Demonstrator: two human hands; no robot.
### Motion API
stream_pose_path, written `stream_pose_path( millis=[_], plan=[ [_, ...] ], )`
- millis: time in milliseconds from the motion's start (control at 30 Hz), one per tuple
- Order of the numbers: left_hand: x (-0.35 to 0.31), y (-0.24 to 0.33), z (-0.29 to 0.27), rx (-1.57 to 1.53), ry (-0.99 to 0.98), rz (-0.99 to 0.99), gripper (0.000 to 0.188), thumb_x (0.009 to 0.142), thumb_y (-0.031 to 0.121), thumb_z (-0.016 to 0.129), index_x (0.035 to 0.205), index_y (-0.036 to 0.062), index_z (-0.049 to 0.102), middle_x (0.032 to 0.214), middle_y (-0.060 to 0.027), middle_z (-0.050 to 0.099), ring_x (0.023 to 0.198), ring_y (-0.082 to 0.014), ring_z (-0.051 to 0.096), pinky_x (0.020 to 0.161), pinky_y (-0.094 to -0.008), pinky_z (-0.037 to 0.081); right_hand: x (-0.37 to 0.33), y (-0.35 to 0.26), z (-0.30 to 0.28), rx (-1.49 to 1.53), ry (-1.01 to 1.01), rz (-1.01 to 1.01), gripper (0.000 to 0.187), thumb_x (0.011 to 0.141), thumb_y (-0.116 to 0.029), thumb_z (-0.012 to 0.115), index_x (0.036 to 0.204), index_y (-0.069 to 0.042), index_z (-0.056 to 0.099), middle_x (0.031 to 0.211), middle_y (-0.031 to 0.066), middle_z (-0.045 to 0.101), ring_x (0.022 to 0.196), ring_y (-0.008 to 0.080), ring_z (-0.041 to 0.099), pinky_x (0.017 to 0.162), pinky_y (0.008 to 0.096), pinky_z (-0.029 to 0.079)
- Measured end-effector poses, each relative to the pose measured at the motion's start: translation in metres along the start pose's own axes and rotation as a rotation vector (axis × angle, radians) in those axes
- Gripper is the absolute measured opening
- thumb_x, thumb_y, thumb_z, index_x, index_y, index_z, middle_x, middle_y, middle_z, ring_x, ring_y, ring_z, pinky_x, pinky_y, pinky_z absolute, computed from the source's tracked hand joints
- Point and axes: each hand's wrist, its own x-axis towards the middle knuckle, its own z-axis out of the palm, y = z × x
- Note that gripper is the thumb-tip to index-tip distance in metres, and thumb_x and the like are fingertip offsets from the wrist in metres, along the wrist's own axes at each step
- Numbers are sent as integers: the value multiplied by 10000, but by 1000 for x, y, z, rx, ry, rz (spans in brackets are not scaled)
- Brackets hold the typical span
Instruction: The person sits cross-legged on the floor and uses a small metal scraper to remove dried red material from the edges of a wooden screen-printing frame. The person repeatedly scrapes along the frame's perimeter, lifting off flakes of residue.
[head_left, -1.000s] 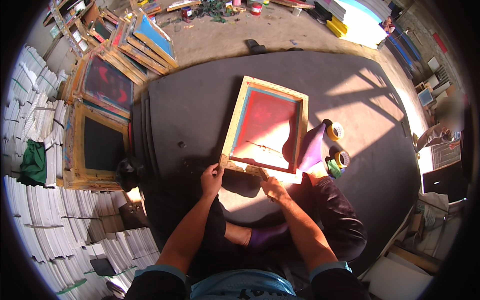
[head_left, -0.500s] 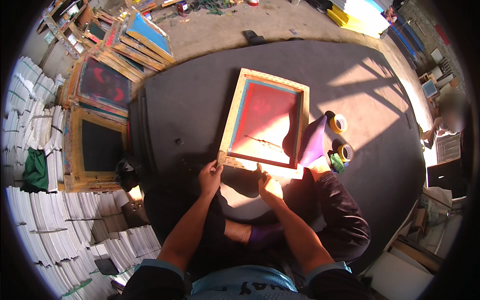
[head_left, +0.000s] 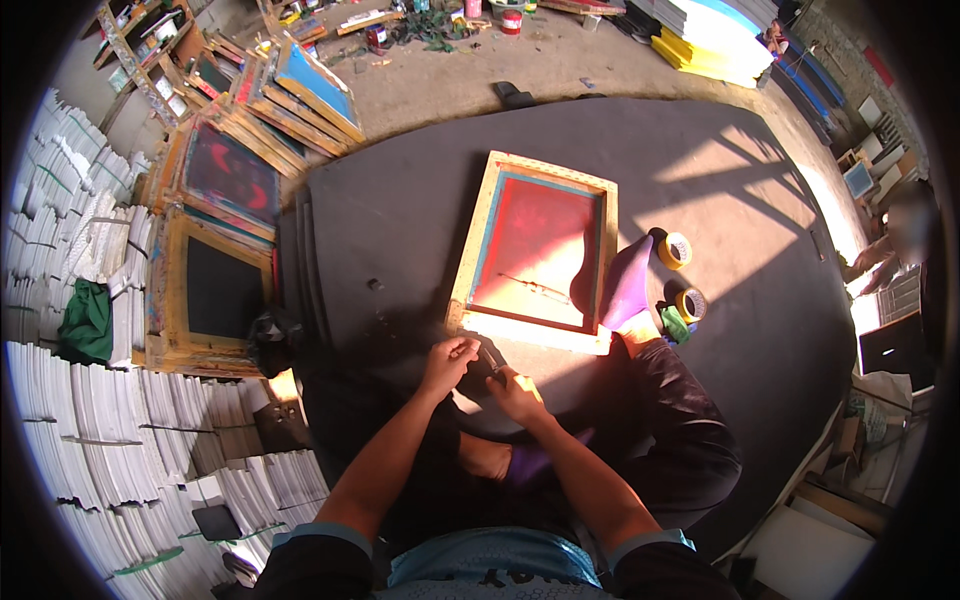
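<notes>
A wooden frame (head_left: 478, 250) with a red mesh screen (head_left: 535, 245) lies flat on the dark mat (head_left: 400, 210) in front of me. My left hand (head_left: 450, 362) and my right hand (head_left: 515, 392) meet just short of the frame's near edge. Their fingers are pinched together on a small dark object (head_left: 490, 366), too small to identify. Neither hand touches the frame. My foot in a purple sock (head_left: 627, 285) rests against the frame's right side.
Two yellow tape rolls (head_left: 675, 250) (head_left: 690, 303) and a green item (head_left: 673, 326) lie right of the frame. More wooden screen frames (head_left: 215, 290) lean at the left beside stacks of white sheets (head_left: 60, 250). Another person (head_left: 900, 240) sits at the far right.
Both hands have left the frame's near edge, drawn back toward me and come together on the small object. The frame has not moved.
</notes>
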Motion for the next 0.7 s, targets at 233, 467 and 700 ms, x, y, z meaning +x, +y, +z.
stream_pose_path(
  millis=[233, 467, 700],
  plan=[
    [6, -9, -15, -134, -15, -118, 185, 999, 237, 669, 945, 61, 670, 758, 14, 623, 556, -40, 510, 470, -215, 385, 9, -22, -11, 57, -189, -53, 340, 977, -323, 644, 1038, 12, 633, 815, 172, 688, 760, 290, 692, 699, 408, 526],
    [16, -9, -21, -228, 119, -74, 189, 1009, 219, 646, 881, 86, 607, 709, 22, 556, 518, -55, 499, 446, -227, 377, 13, -21, -37, 508, -554, 175, 371, 999, -343, 634, 1162, -10, 613, 926, 92, 672, 757, 176, 663, 641, 326, 542],
    [46, -26, -65, -331, 808, -188, 303, 928, 376, 750, 888, 99, 633, 711, -1, 547, 467, -79, 432, 393, -239, 320, 32, 20, -43, 425, -308, 358, 488, 977, -414, 641, 1204, 13, 580, 964, 107, 649, 795, 219, 691, 601, 370, 588]
  ],
)
